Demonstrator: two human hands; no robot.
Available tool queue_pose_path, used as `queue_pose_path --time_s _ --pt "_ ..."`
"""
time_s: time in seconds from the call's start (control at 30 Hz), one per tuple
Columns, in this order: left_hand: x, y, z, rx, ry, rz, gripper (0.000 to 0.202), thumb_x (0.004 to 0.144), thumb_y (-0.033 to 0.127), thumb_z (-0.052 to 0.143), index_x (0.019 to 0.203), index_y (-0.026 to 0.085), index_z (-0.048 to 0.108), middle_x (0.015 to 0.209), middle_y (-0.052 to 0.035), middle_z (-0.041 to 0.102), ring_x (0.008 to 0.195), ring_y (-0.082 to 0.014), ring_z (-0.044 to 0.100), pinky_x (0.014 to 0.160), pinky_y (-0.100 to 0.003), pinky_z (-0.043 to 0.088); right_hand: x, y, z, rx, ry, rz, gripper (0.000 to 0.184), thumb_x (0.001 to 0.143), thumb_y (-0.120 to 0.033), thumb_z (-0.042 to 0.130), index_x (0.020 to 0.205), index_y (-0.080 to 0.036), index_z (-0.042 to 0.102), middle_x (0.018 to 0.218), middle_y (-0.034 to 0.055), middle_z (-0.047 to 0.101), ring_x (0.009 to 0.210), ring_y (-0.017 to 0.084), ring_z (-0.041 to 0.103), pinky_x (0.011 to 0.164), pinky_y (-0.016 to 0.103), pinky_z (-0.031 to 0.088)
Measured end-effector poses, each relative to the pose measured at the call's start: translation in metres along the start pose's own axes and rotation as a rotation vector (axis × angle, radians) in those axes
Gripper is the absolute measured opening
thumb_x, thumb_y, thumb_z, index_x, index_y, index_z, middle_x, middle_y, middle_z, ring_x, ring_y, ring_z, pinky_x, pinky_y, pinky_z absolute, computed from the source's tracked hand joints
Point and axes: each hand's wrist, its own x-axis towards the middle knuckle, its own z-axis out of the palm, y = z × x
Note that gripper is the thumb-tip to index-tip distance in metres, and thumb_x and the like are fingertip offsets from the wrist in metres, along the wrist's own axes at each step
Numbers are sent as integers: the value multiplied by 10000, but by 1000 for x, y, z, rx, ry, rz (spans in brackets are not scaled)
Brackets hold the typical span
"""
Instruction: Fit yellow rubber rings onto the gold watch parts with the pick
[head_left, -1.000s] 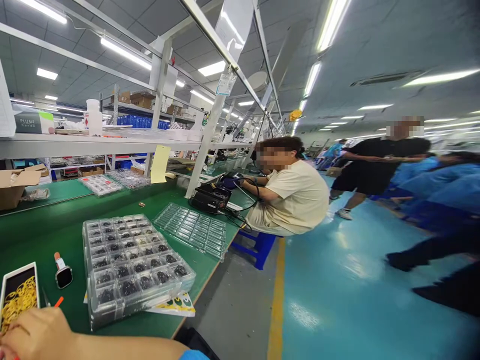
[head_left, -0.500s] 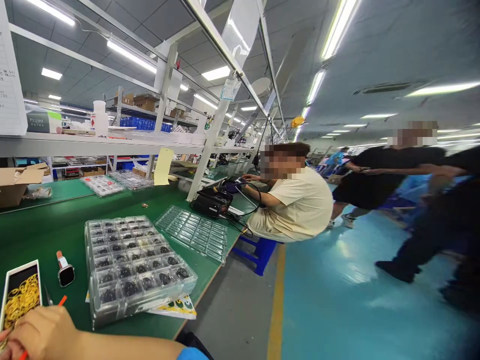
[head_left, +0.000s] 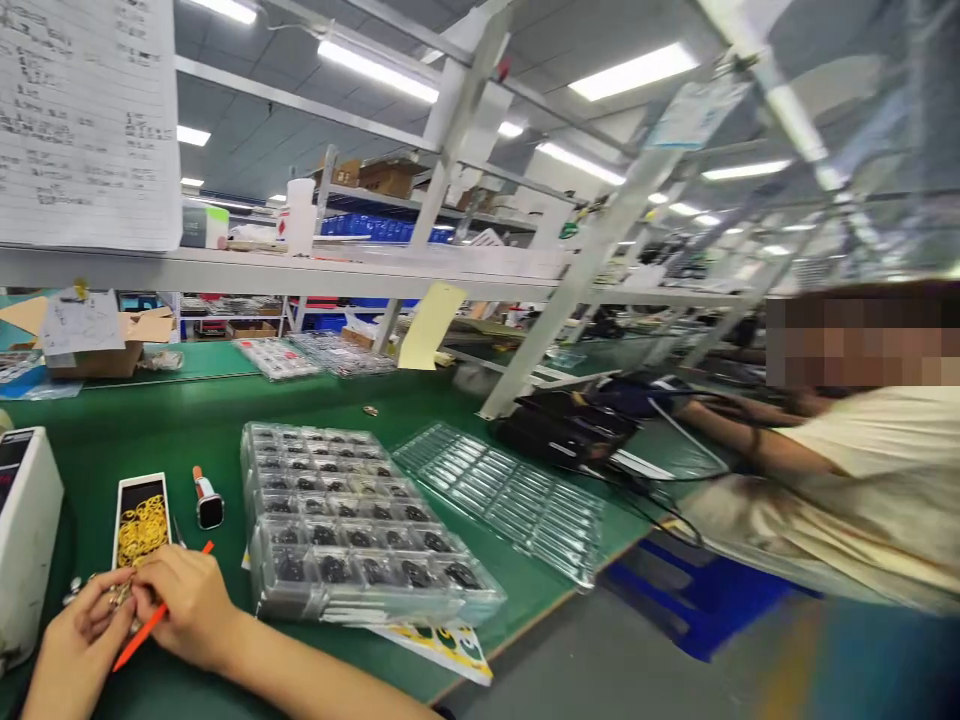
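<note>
My left hand (head_left: 79,645) is closed, its fingertips pinching a small shiny gold-and-silver piece (head_left: 120,594) too tiny to name. Against those fingertips, my right hand (head_left: 184,605) is closed on a slim orange stick-like tool (head_left: 142,637), which slants across it. Just beyond both hands lies a white box (head_left: 164,492) heaped with yellow rings (head_left: 142,530). To its right a smartwatch (head_left: 211,511) with an orange and white strap rests on the green table (head_left: 202,420). Stacked clear trays (head_left: 360,530) holding dark round parts stand right of my right hand.
An empty clear tray (head_left: 502,490) lies past the stack, near the table edge. A white device (head_left: 28,540) stands at far left. Black equipment with cables (head_left: 570,430) sits before a seated person (head_left: 862,480) at right. A metal shelf (head_left: 360,272) crosses above the table.
My view has swung left, so the table things sit further right. My left hand and the small piece now show fully. Both standing people have left the view.
</note>
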Motion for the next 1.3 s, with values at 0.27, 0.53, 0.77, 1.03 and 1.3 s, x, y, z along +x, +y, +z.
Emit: queue_pose_path --time_s 0.27,0.53,0.77,1.03,1.3 --pt "-7 19 11 -77 -84 -22 460 574 497 748 861 167 606 671 -53 716 669 -233 701 625 -300 563 4 -5 -16 103 73 6 166 909 -155 412 825 -164 555 729 53 652 643 143 608 562 242 471" --pt "-14 16 14 -159 -101 -25 372 702 365 682 963 144 537 654 1 661 535 -123 612 526 -223 491 5 -7 -23 187 51 31 93 878 -97 498 860 -161 563 743 66 655 668 156 622 589 254 510" --pt "-21 30 13 -128 -91 -57 296 711 270 651 956 141 547 613 21 656 510 -109 615 523 -212 512 6 -9 -26 252 36 87 110 845 -64 535 862 -171 556 742 71 660 675 155 628 599 255 520" --pt "-23 26 13 -87 -94 -83 280 741 213 619 1004 128 572 650 1 684 540 -121 655 586 -237 566 6 -3 -32 146 11 -76 119 821 -42 569 877 -146 561 765 98 686 683 161 645 604 248 524" --pt "-25 23 14 -79 -95 -5 218 766 188 587 978 140 599 719 -21 706 661 -142 692 641 -235 579 5 -4 -35 60 3 -140 92 849 -76 548 913 -137 572 803 113 701 684 166 650 600 256 524"
